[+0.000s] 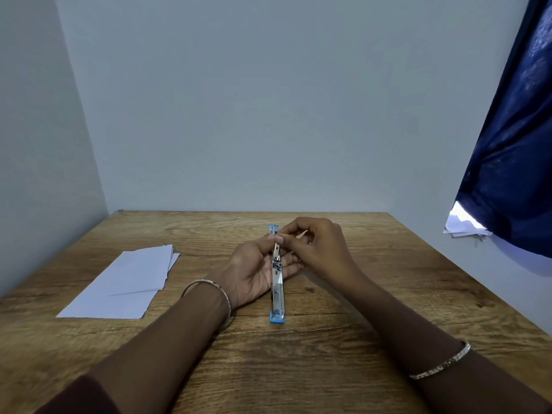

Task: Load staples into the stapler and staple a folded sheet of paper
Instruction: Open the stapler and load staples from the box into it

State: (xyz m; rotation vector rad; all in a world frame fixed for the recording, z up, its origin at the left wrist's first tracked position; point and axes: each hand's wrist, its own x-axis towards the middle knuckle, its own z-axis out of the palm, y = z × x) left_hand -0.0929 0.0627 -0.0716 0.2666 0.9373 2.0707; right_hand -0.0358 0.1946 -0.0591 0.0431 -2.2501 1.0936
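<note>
A blue and silver stapler (277, 297) lies swung fully open along the middle of the wooden table (298, 354), its metal channel facing up. My left hand (254, 273) cups the stapler's middle from the left, fingers curled around it. My right hand (316, 246) sits just right of the far half and pinches a small silver strip, apparently staples (277, 248), over the channel. Folded white paper (125, 282) lies flat at the left of the table, apart from both hands.
Grey walls close the table at the back and left. A dark blue curtain (513, 162) hangs at the right, with loose white papers (463, 227) beneath it past the table's right edge. Bare wood stretches in front of the stapler.
</note>
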